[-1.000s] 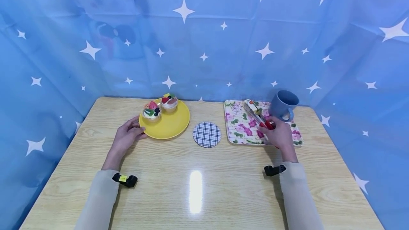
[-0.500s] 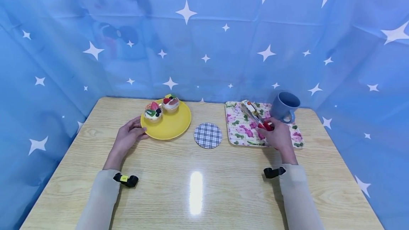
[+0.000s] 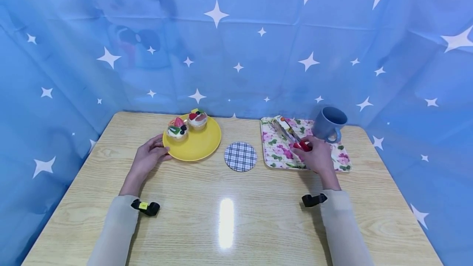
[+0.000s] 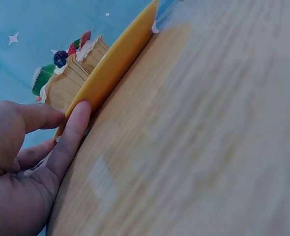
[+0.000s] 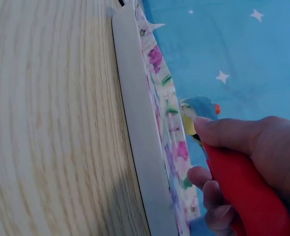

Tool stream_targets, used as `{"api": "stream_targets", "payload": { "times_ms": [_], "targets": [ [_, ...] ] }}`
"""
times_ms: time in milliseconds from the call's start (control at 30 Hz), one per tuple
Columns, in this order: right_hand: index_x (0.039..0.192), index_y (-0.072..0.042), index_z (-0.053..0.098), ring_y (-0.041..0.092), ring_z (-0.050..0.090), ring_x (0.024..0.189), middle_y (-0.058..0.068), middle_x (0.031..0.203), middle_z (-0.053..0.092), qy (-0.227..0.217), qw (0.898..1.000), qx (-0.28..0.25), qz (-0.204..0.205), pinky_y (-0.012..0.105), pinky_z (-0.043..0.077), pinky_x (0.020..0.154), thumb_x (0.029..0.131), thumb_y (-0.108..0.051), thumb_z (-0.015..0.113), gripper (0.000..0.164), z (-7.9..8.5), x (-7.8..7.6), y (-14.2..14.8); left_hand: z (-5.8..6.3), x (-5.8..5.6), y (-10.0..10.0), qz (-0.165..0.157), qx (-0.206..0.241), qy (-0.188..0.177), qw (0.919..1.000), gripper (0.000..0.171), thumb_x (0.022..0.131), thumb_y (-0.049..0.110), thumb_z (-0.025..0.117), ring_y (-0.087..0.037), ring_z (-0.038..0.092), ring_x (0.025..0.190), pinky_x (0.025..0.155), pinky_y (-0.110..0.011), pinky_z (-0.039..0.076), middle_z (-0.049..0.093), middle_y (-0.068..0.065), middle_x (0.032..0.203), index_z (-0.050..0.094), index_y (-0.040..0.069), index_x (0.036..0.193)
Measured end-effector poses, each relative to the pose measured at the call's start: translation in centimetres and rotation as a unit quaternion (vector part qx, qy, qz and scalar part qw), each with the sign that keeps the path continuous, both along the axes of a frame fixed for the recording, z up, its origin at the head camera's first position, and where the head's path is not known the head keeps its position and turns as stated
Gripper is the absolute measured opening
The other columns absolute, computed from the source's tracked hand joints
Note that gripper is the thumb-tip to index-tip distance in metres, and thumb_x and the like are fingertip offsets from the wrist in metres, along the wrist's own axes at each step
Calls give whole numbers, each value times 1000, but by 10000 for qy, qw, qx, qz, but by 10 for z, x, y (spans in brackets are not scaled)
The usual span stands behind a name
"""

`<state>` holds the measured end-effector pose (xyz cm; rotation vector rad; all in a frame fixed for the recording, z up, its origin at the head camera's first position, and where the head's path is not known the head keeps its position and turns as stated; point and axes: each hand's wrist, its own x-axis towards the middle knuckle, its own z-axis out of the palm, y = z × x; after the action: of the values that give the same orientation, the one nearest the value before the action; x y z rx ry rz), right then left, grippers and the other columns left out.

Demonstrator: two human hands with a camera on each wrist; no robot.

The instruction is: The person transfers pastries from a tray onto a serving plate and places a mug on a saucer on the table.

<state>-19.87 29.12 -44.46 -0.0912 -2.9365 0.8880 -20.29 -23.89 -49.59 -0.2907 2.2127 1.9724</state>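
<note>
At the left, my left hand (image 3: 148,157) pinches the near-left rim of a yellow plate (image 3: 197,147); thumb and fingers lie on either side of the rim in the left wrist view. Two fruit-topped cupcakes (image 3: 177,130) stand on that plate. My right hand (image 3: 318,156) grips tongs by their red handles (image 5: 248,191) over a floral tray (image 3: 275,157). Around a small cream-coloured cake (image 3: 283,122) with an orange topping are the tongs' metal arms (image 3: 282,131), at the tray's back left. Whether the cake touches the tray I cannot tell.
A blue mug (image 3: 325,124) stands at the tray's back right, close to my right hand. Between plate and tray lies a round checked coaster (image 3: 240,157). Behind the wooden table (image 3: 184,216) hangs a blue star-patterned curtain (image 3: 236,44).
My right hand has shifted slightly left with the tongs, and the cake has moved left with them. The left hand keeps its place on the plate's rim.
</note>
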Motion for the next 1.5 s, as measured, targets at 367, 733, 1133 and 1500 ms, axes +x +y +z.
{"api": "stream_targets", "payload": {
  "times_ms": [367,733,1133,1500],
  "targets": [
    [125,-8,64,35,68,95,23,113,70,-123,9998,56,149,44,62,74,95,-36,74,43,5,-1,-11,2,1,-2,15,-67,34,10000,67,104,15,60,-2,68,99,93,-24,64,51,-9,131,28,16,163],
    [123,-7,64,34,65,94,23,111,69,-130,9997,56,178,42,60,74,96,-36,73,40,10,2,-12,4,2,-1,-32,48,9,10000,68,104,14,60,-2,68,97,93,-24,64,51,-10,132,28,17,163],
    [125,-9,65,36,65,100,23,117,68,-45,9998,3,174,50,64,82,96,-35,74,41,13,3,-16,0,1,-1,-26,99,20,9999,67,104,15,61,-2,69,98,92,-24,64,52,-7,127,29,16,163],
    [125,-10,65,36,65,100,22,117,69,94,9993,-83,348,52,63,85,96,-33,74,39,14,3,-24,1,0,0,-23,97,29,9999,66,105,14,60,-3,69,97,93,-25,64,52,-6,125,29,15,163]
  ]
}}
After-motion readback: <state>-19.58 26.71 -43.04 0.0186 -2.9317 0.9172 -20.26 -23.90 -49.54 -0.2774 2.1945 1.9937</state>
